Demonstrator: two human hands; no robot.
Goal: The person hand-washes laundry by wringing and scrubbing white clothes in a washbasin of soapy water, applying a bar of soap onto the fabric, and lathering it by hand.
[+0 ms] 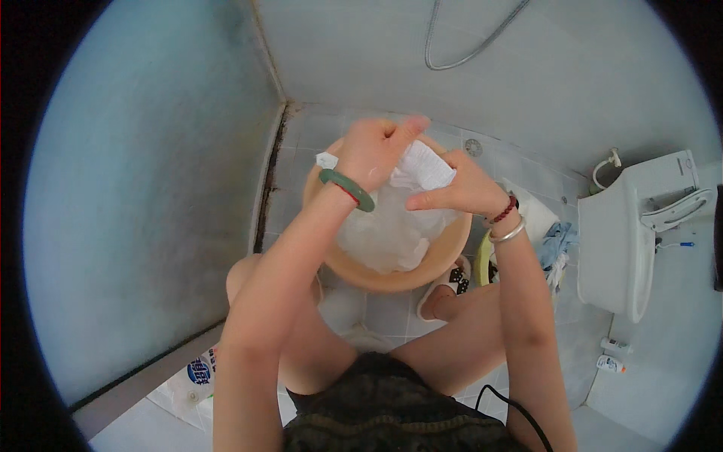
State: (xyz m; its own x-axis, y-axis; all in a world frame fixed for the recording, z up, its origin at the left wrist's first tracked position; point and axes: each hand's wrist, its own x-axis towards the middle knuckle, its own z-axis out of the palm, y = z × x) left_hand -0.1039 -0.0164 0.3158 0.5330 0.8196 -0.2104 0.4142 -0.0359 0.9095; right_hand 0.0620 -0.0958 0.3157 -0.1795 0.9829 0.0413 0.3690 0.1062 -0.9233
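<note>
Cloth (428,167): white, up above the tub (380,282), between the two hands.
Left hand (369,154): curled round the cloth's left end, so the cloth lies to its right.
Right hand (473,188): cloth lies to its left, touching it; thumb and fingers are apart with cloth by the gap, and I cannot tell if they pinch it.
Slant: the lifted part tips from far left to near right, but its true long way is hard to tell.
Nearer hand: neither; both touch it.
White heap (380,245): low in the tub, under the cloth.
</note>
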